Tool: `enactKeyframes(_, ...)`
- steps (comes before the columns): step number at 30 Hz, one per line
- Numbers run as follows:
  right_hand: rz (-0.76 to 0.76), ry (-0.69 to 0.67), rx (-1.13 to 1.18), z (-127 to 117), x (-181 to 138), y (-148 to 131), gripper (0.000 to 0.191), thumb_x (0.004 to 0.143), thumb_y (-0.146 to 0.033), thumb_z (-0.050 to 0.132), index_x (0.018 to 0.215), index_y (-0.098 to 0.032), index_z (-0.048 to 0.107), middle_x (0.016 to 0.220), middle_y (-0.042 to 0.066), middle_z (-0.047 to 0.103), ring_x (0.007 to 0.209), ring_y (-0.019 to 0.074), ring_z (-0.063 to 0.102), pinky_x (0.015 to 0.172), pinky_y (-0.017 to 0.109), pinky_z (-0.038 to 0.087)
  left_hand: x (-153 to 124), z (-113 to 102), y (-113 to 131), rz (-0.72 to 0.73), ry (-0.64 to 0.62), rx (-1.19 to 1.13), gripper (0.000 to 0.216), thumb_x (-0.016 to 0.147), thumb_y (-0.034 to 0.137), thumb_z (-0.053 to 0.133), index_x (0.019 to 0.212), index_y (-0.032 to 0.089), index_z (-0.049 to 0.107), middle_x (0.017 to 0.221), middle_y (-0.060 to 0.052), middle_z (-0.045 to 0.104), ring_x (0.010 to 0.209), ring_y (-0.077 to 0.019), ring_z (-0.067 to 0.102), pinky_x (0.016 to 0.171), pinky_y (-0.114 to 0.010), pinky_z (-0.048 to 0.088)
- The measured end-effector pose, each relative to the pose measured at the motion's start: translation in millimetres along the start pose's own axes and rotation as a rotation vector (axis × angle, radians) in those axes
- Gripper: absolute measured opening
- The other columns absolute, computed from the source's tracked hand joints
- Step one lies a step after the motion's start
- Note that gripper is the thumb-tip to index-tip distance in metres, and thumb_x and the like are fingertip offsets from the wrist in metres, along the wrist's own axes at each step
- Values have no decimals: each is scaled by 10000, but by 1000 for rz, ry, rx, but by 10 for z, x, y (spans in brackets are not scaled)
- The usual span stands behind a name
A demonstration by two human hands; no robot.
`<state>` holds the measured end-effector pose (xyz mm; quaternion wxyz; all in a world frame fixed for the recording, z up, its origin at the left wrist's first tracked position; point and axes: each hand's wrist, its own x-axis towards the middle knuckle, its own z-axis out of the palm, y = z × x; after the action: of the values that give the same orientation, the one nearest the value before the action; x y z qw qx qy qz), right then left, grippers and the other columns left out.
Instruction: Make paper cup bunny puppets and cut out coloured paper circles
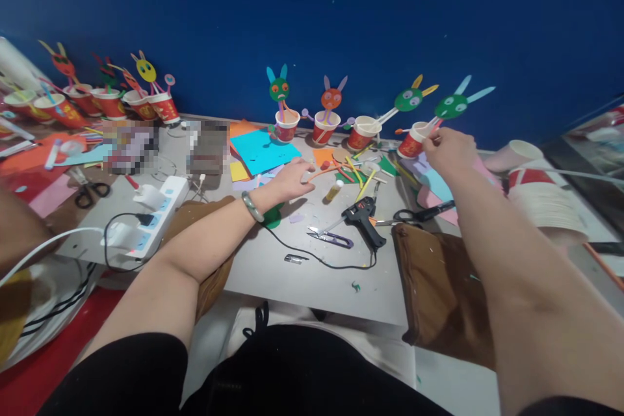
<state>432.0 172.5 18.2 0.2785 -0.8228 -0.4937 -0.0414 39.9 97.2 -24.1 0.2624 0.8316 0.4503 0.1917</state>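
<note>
Our right hand (448, 149) pinches stick of rightmost rabbit cup (413, 141), fingers closed on it, at far edge of grey board (302, 266). Our left hand (291, 180), fingers loosely spread, rests on board near orange straw (325, 172). Glue gun (363, 216) lies nearer us, between both hands.

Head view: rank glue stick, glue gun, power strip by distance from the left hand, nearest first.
From the left hand:
1. Glue stick, just to its right.
2. Glue gun, farther right and nearer the person.
3. Power strip, well off to the left, at the board's edge.
</note>
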Motion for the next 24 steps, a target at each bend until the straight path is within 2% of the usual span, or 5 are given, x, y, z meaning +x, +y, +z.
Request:
enactKeyframes(6,-37,-49,-20,30,-29,-37,474,748,-43,798,541,-308,464,511,-75,409,626,180,264,728,366,270,-1,-19,42,-35,-25,38,454,938,210,723,1385,136,751,1379,-148,725,1383,-326,652,1243,-472,555)
enactKeyframes(16,-83,-125,-31,191,-32,-127,503,728,-4,815,516,-291,460,466,-119,297,590,149,240,722,365,267,5,-5,30,-26,-27,31,443,926,206,729,1365,148,754,1369,-142,737,1404,-335,635,1236,-487,553)
enactKeyframes(20,-83,-107,-36,229,-16,-128,494,736,-10,786,529,-302,446,461,-113,300,596,162,244,721,366,277,8,-9,33,-26,-24,31,429,924,200,735,1348,145,763,1337,-144,740,1373,-339,649,1213,-500,573)
enactKeyframes(24,-106,-49,-47,191,54,-108,473,749,-19,741,548,-310,427,461,-110,304,596,166,242,731,367,299,-2,-20,34,-29,-43,23,448,943,206,725,1387,154,740,1396,-144,713,1394,-322,641,1231,-477,553)
